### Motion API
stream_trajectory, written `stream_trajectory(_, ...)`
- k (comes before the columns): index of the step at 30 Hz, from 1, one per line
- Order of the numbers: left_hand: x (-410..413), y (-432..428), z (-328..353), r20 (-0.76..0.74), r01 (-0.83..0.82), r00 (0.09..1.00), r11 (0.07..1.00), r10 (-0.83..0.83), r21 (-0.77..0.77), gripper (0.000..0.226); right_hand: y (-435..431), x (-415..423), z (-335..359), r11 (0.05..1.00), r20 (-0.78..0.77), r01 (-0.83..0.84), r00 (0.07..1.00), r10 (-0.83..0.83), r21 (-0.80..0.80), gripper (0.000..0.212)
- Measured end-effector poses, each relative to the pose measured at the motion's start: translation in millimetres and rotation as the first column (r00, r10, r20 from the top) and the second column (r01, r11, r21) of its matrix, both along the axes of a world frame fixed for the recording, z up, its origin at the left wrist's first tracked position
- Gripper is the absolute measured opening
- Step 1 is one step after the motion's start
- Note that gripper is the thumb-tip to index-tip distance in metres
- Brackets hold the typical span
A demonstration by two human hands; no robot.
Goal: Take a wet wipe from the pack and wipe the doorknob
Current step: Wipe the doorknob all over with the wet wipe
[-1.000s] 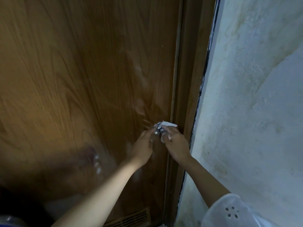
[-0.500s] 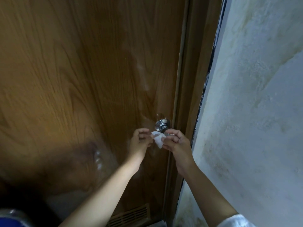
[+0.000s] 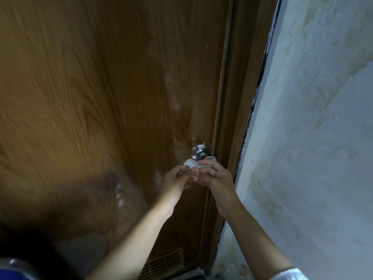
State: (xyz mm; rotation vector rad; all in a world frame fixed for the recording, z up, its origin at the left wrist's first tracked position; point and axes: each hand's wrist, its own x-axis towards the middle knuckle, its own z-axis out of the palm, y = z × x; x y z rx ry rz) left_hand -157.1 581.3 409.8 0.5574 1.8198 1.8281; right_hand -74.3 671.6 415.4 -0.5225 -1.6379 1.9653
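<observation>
Two big surfaces fill most of what I see: wood-grain door (image 3: 101, 98) on the left, rough whitewashed wall (image 3: 323, 138) on the right, w/ dark brown door frame (image 3: 236, 98) running btwn them. Door has pale smears above the knob & a slatted vent (image 3: 163, 263) low down near the bottom edge. Dark shadow spreads over the door's lower left.

My forearms come up from the bottom, bare, a bit of white sleeve (image 3: 286, 274) at the right wrist edge.

My left hand (image 3: 176, 181) & my right hand (image 3: 217, 175) meet just below the knob, fingers curled in, both pinching the wet wipe (image 3: 191, 164) btwn thumb & fingertips. Wipe is a small white crumpled piece, stretched across from one hand to the other, part of it hanging down btwn them.

Doorknob (image 3: 201, 153) is shiny metal, round rose plate against the door, close to the frame edge. Wipe sits just under the knob; can't tell if it's touching. Wipe pack isn't visible from here.

Bottom left corner: sth blue & shiny (image 3: 12, 269), too blurry to ID.
</observation>
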Motion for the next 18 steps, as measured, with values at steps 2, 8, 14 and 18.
stream_trajectory(2,0.8,-0.1,-1.2,-0.037,-0.029,0.999,0.999,0.030,0.021,0.018,-0.2,0.3,0.1,1.000,0.009,0.030,1.000,-0.030,-0.006,0.026)
stream_trajectory(8,2.6,1.1,-3.7,-0.033,-0.073,0.997,0.996,0.075,0.056,0.008,-1.4,2.6,-2.7,0.994,0.004,0.053,0.999,-0.052,-0.100,0.018)
stream_trajectory(14,1.3,3.0,-1.7,0.122,-0.087,0.990,0.993,0.077,0.079,0.017,-4.6,3.5,-3.6,0.988,-0.045,0.053,0.997,-0.061,-0.147,0.013)
stream_trajectory(18,-5.4,-0.2,-2.3,0.209,-0.204,0.961,0.975,0.183,0.085,0.021,-0.5,3.9,-0.6,0.977,-0.055,0.136,0.988,-0.147,-0.163,0.015)
